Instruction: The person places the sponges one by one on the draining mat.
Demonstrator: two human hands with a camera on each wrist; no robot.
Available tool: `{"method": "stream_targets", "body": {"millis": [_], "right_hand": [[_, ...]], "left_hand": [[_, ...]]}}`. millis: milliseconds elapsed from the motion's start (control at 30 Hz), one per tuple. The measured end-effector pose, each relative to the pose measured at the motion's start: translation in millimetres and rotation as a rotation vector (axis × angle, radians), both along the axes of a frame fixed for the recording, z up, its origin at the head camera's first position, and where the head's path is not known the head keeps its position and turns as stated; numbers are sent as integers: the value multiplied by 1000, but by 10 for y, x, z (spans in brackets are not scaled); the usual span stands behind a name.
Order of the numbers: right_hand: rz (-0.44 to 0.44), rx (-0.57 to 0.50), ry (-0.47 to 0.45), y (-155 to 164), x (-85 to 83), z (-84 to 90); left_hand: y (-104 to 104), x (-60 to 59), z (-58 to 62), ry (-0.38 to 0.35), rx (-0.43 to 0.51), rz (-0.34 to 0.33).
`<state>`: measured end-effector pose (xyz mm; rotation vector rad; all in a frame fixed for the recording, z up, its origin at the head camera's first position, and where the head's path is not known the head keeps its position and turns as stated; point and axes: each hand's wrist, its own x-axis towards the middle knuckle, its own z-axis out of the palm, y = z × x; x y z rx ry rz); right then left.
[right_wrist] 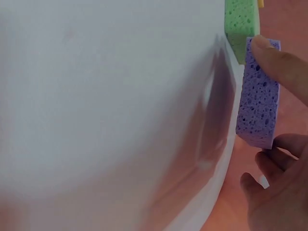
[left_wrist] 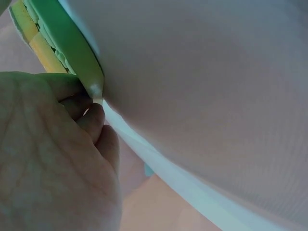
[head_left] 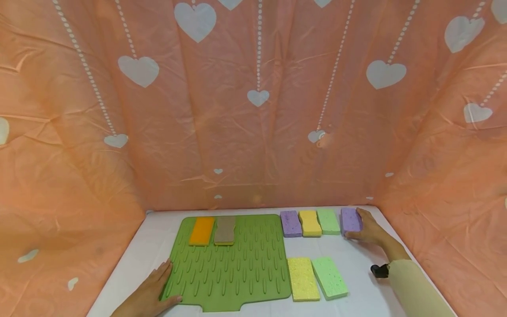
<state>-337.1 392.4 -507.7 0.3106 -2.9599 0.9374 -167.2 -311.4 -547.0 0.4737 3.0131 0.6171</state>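
No readable text, label, brand, number or sign appears in any view.

White table (head_left: 356, 264), peach heart-print backdrop (head_left: 253, 132)

Wrinkled salmon-pink fabric backdrop (head_left: 253, 132) printed with white hearts and dotted lines, draped behind and along both sides, flat white rectangular tabletop (head_left: 356, 255) beneath, soft even lighting, faint shadows
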Motion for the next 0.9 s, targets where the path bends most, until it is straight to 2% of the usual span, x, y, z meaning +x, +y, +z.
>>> {"method": "stream_targets", "body": {"millis": [133, 400, 600, 767, 900], "right_hand": [[-15, 3, 19, -40, 3, 25], [-18, -16, 29, -198, 32, 85], [1, -23, 38, -347, 57, 146], [21, -36, 42, -492, 70, 163], [61, -48, 76, -612, 68, 166]], "left_hand": [[-2, -5, 4, 14, -21, -4], [-23, -6, -18, -26, 43, 7], [-29, -26, -40, -23, -11, 15], [-55, -27, -91, 50, -8, -17], [-53, -27, -81, 65, -25, -31]]}}
